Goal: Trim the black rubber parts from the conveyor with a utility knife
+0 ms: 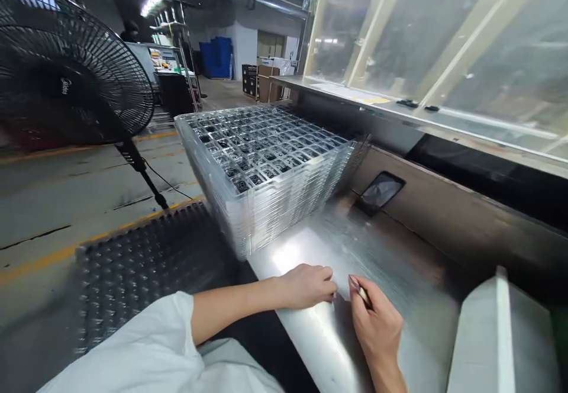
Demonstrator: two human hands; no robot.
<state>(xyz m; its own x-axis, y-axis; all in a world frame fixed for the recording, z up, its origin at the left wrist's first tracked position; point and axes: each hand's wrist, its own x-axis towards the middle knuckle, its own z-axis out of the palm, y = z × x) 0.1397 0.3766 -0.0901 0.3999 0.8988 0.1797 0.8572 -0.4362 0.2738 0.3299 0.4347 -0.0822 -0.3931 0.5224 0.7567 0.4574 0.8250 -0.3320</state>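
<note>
My left hand (311, 286) is held just above the shiny metal bench (332, 239), its fingers curled inward. Whatever lies between those fingertips is hidden. Close by on the right, my right hand (376, 317) is closed, thumb against the fingers. A small pale and dark bit shows in its grip, too small to name. The two hands are a short gap apart. Beyond my left hand stands a tall stack of clear plastic trays (288, 203). Small dark round parts sit in the pockets of the top tray.
A black standing fan (75, 79) is at the left, above a dark studded mat (142, 269). Against the bench's back wall leans a dark-framed rectangular object (380, 192), like a phone. A pale upright panel (501, 334) stands at right. Clear panels (421, 32) rise behind.
</note>
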